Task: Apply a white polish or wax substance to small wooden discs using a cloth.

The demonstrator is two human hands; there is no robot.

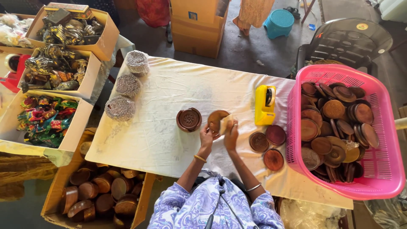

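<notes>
place: craft packing workshop | signs: cardboard boxes (70, 32) of figurines, pink basket (383, 169) of wooden discs, tape dispenser (265, 104)

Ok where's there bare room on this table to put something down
Bare cloth lies between the three wrapped stacks and the round wooden holder, and along the table's near edge left of the left hand. It's crowded by the tape dispenser, three loose discs and pink basket.

Brown wooden discs (333, 108) fill a pink basket (383, 169); a yellow tape dispenser (265, 105) sits on the white-clothed worktop (161, 93), beside purple-and-white floral sleeves (178, 208) and a teal stool (279, 22).
</notes>
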